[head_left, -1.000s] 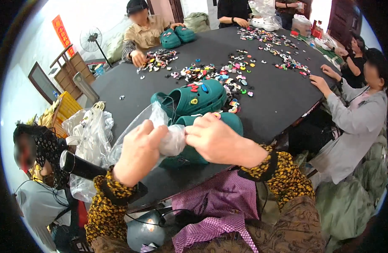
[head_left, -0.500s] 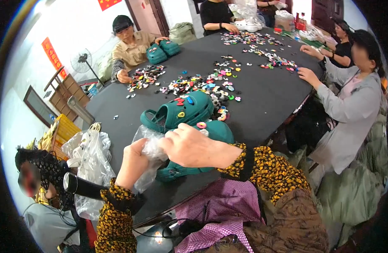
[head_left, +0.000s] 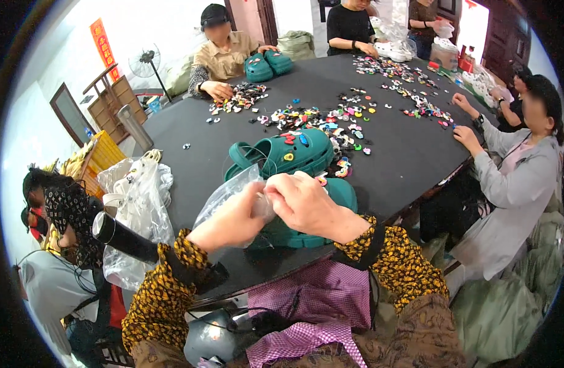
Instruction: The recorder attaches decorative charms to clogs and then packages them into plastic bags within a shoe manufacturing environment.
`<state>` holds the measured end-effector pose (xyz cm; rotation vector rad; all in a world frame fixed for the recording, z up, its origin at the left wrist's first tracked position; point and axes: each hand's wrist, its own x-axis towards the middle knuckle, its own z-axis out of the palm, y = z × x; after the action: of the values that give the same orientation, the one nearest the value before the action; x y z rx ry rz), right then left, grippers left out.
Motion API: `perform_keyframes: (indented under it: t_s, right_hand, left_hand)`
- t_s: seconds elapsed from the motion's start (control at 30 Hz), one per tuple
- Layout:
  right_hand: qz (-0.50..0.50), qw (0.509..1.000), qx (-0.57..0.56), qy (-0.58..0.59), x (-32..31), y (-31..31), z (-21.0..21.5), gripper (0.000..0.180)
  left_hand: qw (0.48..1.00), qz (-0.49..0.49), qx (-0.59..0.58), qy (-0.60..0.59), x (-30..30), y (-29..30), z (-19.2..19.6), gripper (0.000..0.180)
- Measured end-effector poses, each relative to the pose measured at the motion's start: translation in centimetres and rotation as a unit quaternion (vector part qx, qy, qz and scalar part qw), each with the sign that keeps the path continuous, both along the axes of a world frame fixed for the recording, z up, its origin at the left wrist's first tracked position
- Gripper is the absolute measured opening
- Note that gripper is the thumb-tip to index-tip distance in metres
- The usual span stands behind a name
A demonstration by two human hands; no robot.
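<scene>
At the far left we log a red vertical sign (head_left: 100, 38) with yellow characters on the white wall, and below it a yellow crate (head_left: 103, 153) beside the dark round table (head_left: 190, 184). Next, at the table's left edge, we note a heap of clear plastic bags (head_left: 138, 190), crumpled and slumped against the rim. Our left hand (head_left: 233, 218) is closed, fingers curled, pinching a clear plastic bag (head_left: 230, 193) that rises from the grip toward the upper left. Our right hand (head_left: 306, 205) is likewise closed, fingertips pinched on the same bag where the two hands meet. Directly under and behind both hands lies a pair of teal clogs (head_left: 294, 153), one on top carrying small coloured charms, the lower one partly hidden by our hands; the bag touches the upper clog. Beyond them, a scatter of coloured charms (head_left: 319, 116) runs across the tabletop. Farther back sits a second teal pair (head_left: 266, 64) before a seated person. At the far right corner we record a pile of white packages (head_left: 447, 46).
</scene>
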<state>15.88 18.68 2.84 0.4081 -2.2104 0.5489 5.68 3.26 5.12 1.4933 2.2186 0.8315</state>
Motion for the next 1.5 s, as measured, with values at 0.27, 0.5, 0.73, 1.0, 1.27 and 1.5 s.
perform_keyframes:
  t_s: [0.27, 0.5, 0.73, 1.0, 1.27, 1.5]
  right_hand:
    - [0.054, 0.980, -0.177, -0.070, 0.1, 1.1, 0.2, 0.011]
    - [0.046, 0.979, -0.174, -0.094, 0.4, 1.1, 0.3, 0.011]
    - [0.065, 0.958, -0.234, -0.149, 1.1, 1.1, 0.5, 0.018]
    - [0.073, 0.963, -0.189, -0.178, 1.5, 1.7, 0.5, 0.021]
    - [0.068, 0.954, -0.176, -0.233, 0.9, 1.7, 1.9, 0.021]
    - [0.075, 0.942, -0.203, -0.257, 0.5, 2.0, 1.8, 0.022]
  left_hand:
    - [0.834, 0.029, 0.075, -0.547, -2.1, 0.2, -1.4, 0.043]
    - [0.877, 0.028, 0.043, -0.478, -0.5, 2.6, -1.9, 0.029]
    - [0.974, -0.060, 0.214, -0.051, -0.6, 2.4, -2.5, 0.032]
    - [0.955, 0.035, 0.151, 0.251, 1.7, -2.9, 0.6, 0.032]
    - [0.994, -0.082, 0.069, -0.004, 1.6, -2.6, 0.8, 0.038]
    - [0.942, -0.037, 0.077, -0.323, -0.7, 0.2, -1.2, 0.049]
